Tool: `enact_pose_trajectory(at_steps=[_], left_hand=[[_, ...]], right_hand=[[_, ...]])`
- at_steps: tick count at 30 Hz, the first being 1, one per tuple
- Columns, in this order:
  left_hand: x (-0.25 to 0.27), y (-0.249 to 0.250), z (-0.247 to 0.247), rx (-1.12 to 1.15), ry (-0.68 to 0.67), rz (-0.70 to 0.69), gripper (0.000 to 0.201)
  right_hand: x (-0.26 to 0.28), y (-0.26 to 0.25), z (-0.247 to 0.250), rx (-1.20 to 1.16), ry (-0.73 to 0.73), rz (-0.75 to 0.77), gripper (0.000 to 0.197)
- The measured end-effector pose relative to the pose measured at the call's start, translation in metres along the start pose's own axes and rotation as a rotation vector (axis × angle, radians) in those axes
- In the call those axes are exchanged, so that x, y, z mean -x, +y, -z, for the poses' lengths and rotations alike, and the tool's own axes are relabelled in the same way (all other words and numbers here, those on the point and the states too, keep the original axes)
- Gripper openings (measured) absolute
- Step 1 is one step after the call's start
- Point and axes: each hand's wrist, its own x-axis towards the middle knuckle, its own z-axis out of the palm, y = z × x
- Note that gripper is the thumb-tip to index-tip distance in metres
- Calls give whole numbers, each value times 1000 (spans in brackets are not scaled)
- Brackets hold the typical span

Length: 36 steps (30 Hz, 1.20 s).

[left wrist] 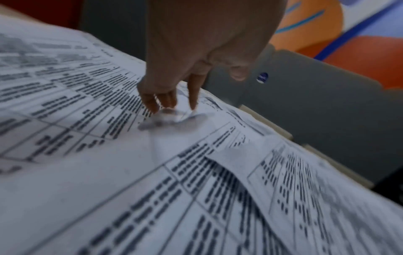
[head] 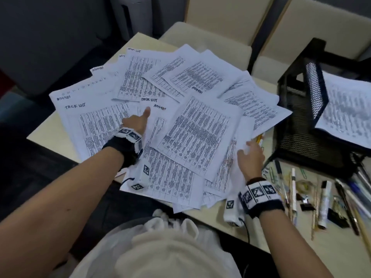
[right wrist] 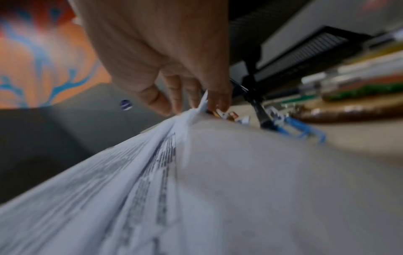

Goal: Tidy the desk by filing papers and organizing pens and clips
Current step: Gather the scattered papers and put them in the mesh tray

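Note:
A fan of printed sheets (head: 196, 127), some hand-marked "TASK LIST" and "ADMIN", covers the desk (head: 48, 133). My left hand (head: 134, 122) is on the left part of the pile with its thumb stretched out. In the left wrist view its fingertips (left wrist: 167, 103) press down on a sheet (left wrist: 152, 155). My right hand (head: 251, 153) is at the pile's right edge. There its fingers (right wrist: 174, 96) pinch the raised edge of several sheets (right wrist: 152, 163). Pens and pencils (head: 325, 199), binder clips (head: 339, 219) and paper clips (head: 271, 173) lie loose to the right.
A black mesh file rack (head: 301, 117) stands at the right and holds a stack of printed paper (head: 345, 109). Two beige chairs (head: 210, 43) sit behind the desk. More pens lie under the rack's near corner (head: 361, 177).

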Motion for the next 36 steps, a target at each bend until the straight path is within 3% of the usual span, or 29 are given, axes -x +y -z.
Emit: enact_pose_trajectory(at_steps=[2, 4, 6, 9, 13, 15, 19, 22, 24, 26, 28, 30, 33, 34, 36], left_hand=[[11, 2, -8, -103, -84, 62, 105], [22, 10, -20, -43, -180, 70, 120], [31, 17, -33, 74, -255, 45, 128], [43, 16, -51, -49, -301, -78, 64], [48, 15, -47, -243, -449, -196, 29], [47, 12, -40, -210, -510, -180, 27], [47, 9, -40, -108, -624, -268, 30], [53, 20, -40, -174, -623, -266, 46], [62, 36, -37, -228, -587, -316, 62], [75, 64, -29, -13, -587, -374, 73], [89, 99, -15, 313, -587, -490, 63], [98, 128, 4, 539, -498, -641, 48], [100, 150, 29, 704, -398, -788, 26], [99, 152, 34, 726, -386, -819, 25], [93, 146, 40, 762, -386, -820, 45]], right_hand=[[-4, -11, -5, -134, -19, -139, 54], [-3, -24, -18, -181, -105, -192, 70], [3, -35, -33, -86, -190, -190, 67], [7, -42, -53, 84, -214, -161, 62], [1, -37, -43, -2, -264, -225, 53], [1, -35, -27, -83, -281, -245, 40], [11, -47, 32, -54, -58, -135, 32], [23, -60, 85, 38, 107, 45, 30], [23, -65, 110, -35, 166, 127, 28], [20, -73, 126, -224, 201, 162, 24], [19, -84, 136, -485, 221, 145, 18], [18, -94, 142, -734, 213, 143, 33], [17, -108, 146, -988, 236, 224, 35], [16, -112, 147, -1021, 233, 264, 31], [15, -114, 143, -1010, 204, 313, 24]])
